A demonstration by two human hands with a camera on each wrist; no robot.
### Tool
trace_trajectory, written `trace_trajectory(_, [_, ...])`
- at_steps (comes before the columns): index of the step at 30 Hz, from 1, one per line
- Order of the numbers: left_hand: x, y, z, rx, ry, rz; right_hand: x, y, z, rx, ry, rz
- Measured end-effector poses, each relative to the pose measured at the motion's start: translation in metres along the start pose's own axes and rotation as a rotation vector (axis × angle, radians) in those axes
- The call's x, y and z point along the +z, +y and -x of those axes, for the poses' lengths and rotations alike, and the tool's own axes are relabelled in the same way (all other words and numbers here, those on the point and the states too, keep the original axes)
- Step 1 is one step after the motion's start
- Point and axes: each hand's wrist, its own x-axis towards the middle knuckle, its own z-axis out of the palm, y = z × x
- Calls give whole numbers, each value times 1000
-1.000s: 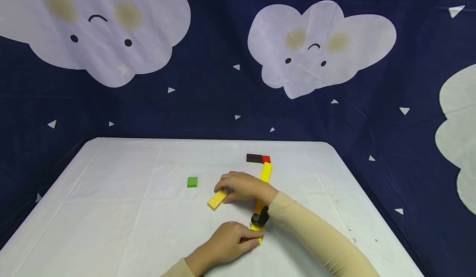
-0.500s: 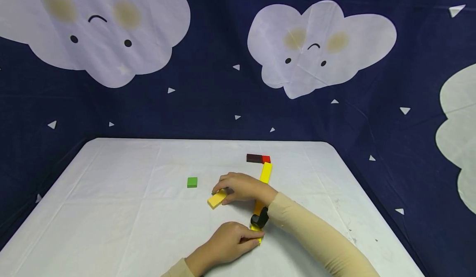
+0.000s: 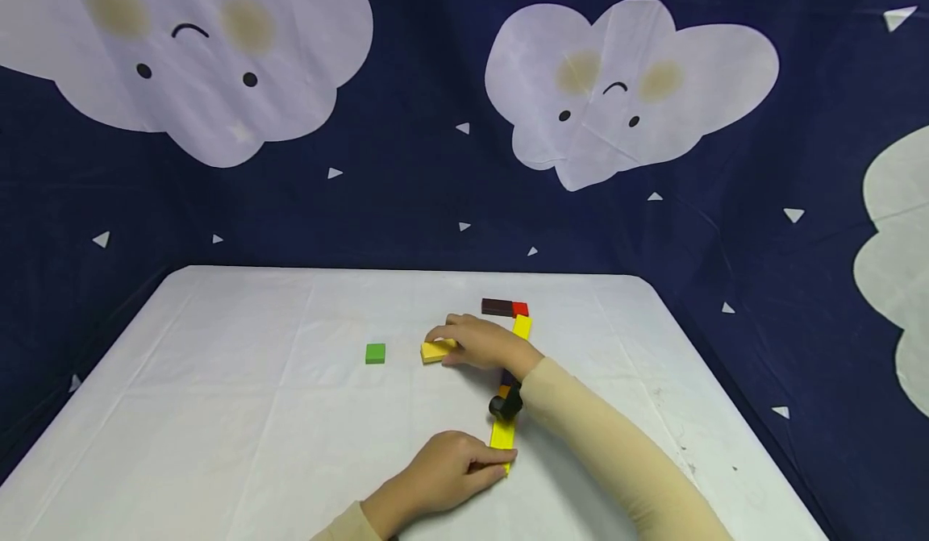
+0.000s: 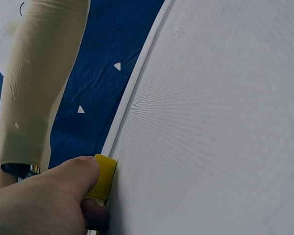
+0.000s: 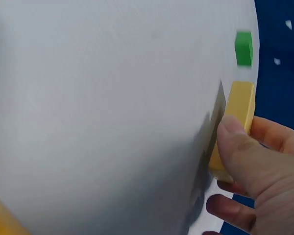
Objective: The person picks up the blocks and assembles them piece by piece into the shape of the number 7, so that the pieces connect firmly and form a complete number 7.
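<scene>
In the head view my right hand [image 3: 482,341] pinches a pale yellow rectangular block [image 3: 435,352] between thumb and fingers. The right wrist view shows that block [image 5: 240,105] with its shadow on the table beside it. My left hand [image 3: 450,472] holds the near end of a bright yellow block [image 3: 503,434] with thumb and finger on its sides. This block is the near end of a row running away across the table. Another yellow block [image 3: 522,326] lies at the row's far end; my right wrist and its black camera [image 3: 506,404] hide much of the middle.
A green block [image 3: 375,354] lies on the white table [image 3: 181,412], left of the pale yellow one. A dark brown block [image 3: 497,307] touches a red block [image 3: 520,309] beyond the row. A dark blue cloud-printed cloth [image 3: 421,81] hangs behind.
My right hand has moved away from me and slightly right with the pale yellow block, which has turned more sideways. My left hand stays on the bright yellow block.
</scene>
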Motion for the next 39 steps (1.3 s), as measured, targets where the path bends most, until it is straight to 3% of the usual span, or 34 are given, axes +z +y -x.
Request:
trace_trajectory(7, [0, -1, -1, -14, -18, -3, -4, 22, -13, 150, 112, 36])
trace_trajectory(17, [1, -1, 0, 13, 23, -56, -4, 46, -26, 301, 221, 51])
trace_trajectory(25, [1, -1, -1, -14, -6, -43, -3, 51, -25, 364, 199, 95])
trace_trajectory(39, [3, -2, 1, 22, 25, -65, 6, 59, -27, 400, 176, 112])
